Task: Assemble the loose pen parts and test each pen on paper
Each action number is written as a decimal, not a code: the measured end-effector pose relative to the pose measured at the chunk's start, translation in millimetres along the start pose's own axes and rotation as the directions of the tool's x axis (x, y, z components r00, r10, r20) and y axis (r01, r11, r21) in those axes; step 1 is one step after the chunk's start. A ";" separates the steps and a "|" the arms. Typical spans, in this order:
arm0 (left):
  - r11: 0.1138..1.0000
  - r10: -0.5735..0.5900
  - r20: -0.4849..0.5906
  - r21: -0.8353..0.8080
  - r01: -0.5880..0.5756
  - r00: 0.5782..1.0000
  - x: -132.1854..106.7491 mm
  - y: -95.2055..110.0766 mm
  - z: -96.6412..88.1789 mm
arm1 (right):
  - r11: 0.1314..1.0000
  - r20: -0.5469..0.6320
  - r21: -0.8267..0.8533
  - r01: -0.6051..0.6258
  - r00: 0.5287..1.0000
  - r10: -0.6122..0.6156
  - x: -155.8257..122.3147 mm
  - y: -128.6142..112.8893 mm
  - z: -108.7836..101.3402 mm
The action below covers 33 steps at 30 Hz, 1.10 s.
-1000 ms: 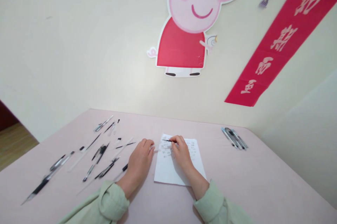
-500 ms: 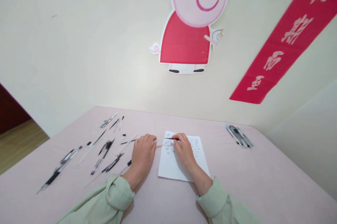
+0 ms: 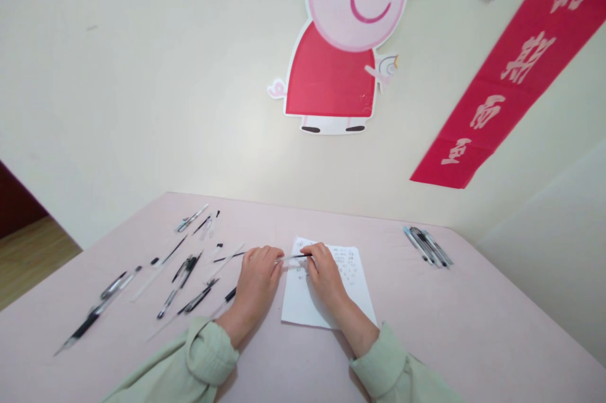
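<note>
My left hand [image 3: 258, 280] is closed on a clear pen barrel [image 3: 279, 259] that pokes out at its fingertips. My right hand [image 3: 324, 273] pinches a thin dark pen refill [image 3: 300, 256], which points left. Refill and barrel meet in line between the hands; how far one is inside the other I cannot tell. Both hands are over or beside a white sheet of paper [image 3: 326, 308] with rows of handwriting, partly covered by the right hand and wrist.
Loose pen parts [image 3: 189, 267], caps and refills lie scattered on the left of the pink tabletop [image 3: 449, 340]. A row of several pens [image 3: 427, 246] lies at the back right. Behind the table stands a wall with a pig cutout [image 3: 331, 74] and a red banner [image 3: 492, 100].
The refill and the barrel were slightly apart in height; now their ends are lined up and meet. My right hand has shifted slightly left, and the view has moved a little.
</note>
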<state>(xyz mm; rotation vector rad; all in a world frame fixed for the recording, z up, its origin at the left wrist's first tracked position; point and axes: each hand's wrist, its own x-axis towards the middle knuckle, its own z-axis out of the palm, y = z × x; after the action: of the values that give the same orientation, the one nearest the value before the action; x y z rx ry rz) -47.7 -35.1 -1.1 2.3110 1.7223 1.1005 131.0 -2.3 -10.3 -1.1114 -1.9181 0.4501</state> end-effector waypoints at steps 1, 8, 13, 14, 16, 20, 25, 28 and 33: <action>1.000 0.002 0.009 -0.008 -0.001 1.000 0.0 0.3 0.4 | 1.000 0.006 0.011 0.007 1.000 -0.007 -0.1 -0.8 0.2; 0.998 0.049 0.062 -0.036 -0.047 0.997 -0.6 1.4 2.3 | 0.988 0.077 0.139 0.065 0.994 -0.076 -1.1 -7.2 2.7; 0.998 0.048 0.060 -0.036 -0.046 0.997 0.1 3.2 -0.8 | 0.988 0.036 0.143 0.048 0.998 -0.054 -1.2 -8.0 1.0; 0.999 0.030 0.047 -0.035 -0.028 0.998 0.3 3.6 -1.7 | 0.991 -0.011 0.134 0.019 1.000 -0.018 -0.8 -7.1 -0.1; 0.999 -0.008 0.019 -0.037 0.009 1.000 0.8 4.0 -3.1 | 0.989 -0.121 0.135 -0.064 0.989 0.081 0.4 -3.8 -2.1; 0.997 -0.040 -0.017 -0.065 0.039 0.999 1.1 3.7 -3.3 | 0.913 -0.167 0.305 -0.270 0.929 0.331 4.0 5.9 -1.7; 0.994 -0.015 -0.014 -0.111 0.013 1.000 0.1 2.8 -0.1 | 0.692 0.054 0.604 -0.395 0.887 0.459 6.3 10.9 4.5; 0.991 -0.004 0.000 -0.134 0.004 1.000 -0.4 3.7 0.5 | 0.653 0.075 0.642 -0.401 0.881 0.467 6.2 8.2 5.2; 0.987 -0.007 0.030 -0.162 0.011 1.000 -0.8 6.7 -0.7 | 0.673 0.099 0.612 -0.415 0.885 0.455 4.7 2.0 5.8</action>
<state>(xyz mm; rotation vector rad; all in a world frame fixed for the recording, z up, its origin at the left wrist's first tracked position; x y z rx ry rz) -42.7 -38.6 1.9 2.2088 1.5680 1.1518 126.1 3.3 -12.7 -1.0944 -1.2586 1.2081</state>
